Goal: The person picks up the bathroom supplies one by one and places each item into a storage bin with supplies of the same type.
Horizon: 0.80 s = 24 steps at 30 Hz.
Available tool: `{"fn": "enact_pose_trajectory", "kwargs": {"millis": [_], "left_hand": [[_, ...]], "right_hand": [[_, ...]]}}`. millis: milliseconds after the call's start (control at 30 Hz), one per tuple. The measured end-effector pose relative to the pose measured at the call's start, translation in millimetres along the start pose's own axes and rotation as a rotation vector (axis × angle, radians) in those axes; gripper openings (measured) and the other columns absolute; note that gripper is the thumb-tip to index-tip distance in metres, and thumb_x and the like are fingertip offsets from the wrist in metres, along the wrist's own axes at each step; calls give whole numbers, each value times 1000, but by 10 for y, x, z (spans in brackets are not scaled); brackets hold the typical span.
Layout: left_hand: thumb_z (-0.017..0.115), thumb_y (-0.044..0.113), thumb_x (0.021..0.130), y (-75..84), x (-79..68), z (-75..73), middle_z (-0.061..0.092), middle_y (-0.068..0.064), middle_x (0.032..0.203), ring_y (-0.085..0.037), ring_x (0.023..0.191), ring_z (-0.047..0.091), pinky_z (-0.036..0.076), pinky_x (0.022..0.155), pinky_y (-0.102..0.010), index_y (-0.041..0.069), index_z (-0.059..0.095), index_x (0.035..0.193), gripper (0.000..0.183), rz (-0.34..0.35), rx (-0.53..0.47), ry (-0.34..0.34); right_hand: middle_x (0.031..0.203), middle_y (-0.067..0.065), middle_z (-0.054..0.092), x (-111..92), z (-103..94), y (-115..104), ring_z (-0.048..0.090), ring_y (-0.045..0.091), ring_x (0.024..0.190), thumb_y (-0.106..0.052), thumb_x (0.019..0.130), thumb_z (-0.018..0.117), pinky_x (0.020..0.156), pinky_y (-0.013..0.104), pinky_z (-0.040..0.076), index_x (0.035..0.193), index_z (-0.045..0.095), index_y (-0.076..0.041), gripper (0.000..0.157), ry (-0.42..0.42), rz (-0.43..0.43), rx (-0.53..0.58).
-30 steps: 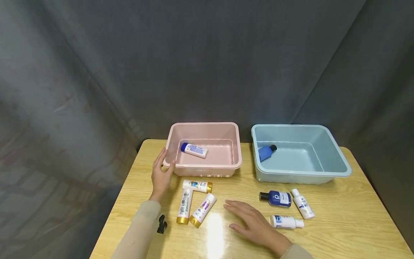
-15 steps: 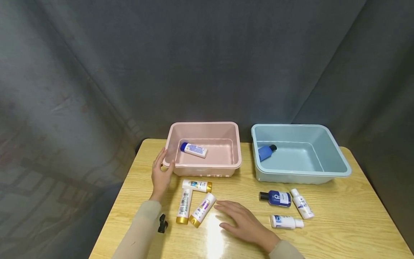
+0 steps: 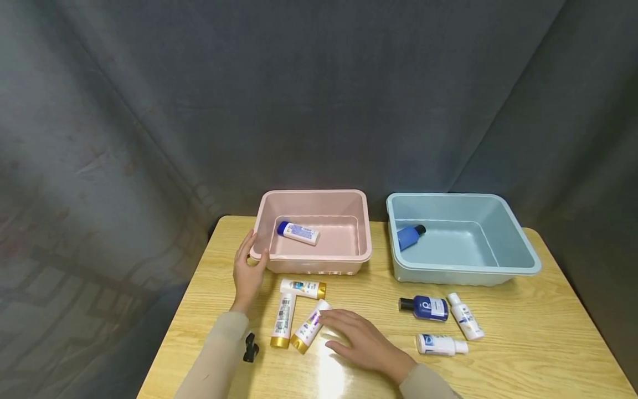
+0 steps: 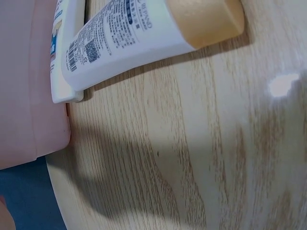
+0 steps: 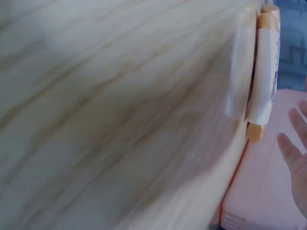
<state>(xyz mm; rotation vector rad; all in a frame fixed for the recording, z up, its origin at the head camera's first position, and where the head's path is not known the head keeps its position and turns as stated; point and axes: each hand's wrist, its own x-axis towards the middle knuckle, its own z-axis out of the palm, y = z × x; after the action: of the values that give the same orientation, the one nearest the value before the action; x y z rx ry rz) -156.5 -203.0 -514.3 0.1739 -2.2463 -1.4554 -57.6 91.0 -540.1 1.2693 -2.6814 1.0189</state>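
My left hand [image 3: 247, 279] rests against the front left corner of a pink bin [image 3: 319, 258], fingers along the side and thumb at the front. A white tube with a blue cap [image 3: 301, 233] lies inside that bin. My right hand [image 3: 363, 342] hovers with loose fingers at the right edge of a white, gold-capped tube [image 3: 305, 331]; whether they touch is unclear. Two similar tubes lie close by: one upright to the bin [image 3: 284, 316], another across its front [image 3: 299, 287]. In the right wrist view my fingers [image 5: 289, 148] look extended, apart from the tubes.
A light blue bin [image 3: 463, 269] at the right holds a blue bottle [image 3: 408, 237]. Before it lie a dark blue bottle [image 3: 430, 307] and two white bottles [image 3: 466, 317]. A small black clip [image 3: 251, 348] is beside the left sleeve. Dark curtain hangs behind the wooden table [image 3: 538, 338].
My right hand has moved left across the table, up to the nearest gold-capped tube. The left hand stays at the pink bin's corner.
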Motion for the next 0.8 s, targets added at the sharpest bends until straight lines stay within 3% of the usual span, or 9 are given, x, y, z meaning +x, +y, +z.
{"fn": "enact_pose_trajectory", "kwargs": {"millis": [467, 800], "left_hand": [[68, 7, 90, 20, 27, 32, 48, -1, 149, -25, 141, 37, 26, 118, -44, 9, 57, 140, 51, 19, -2, 38], [67, 9, 92, -3, -11, 30, 46, 3, 151, -23, 142, 36, 25, 119, -44, 14, 55, 142, 52, -18, 43, 19]], "right_hand": [[139, 1, 57, 291, 84, 27, 52, 20, 129, -30, 90, 72, 109, 44, 42, 129, 64, -16, 42, -30, -35, -38], [143, -1, 54, 378, 102, 63, 47, 22, 133, -21, 89, 72, 111, 50, 38, 129, 64, -22, 42, -144, 23, -71]]}}
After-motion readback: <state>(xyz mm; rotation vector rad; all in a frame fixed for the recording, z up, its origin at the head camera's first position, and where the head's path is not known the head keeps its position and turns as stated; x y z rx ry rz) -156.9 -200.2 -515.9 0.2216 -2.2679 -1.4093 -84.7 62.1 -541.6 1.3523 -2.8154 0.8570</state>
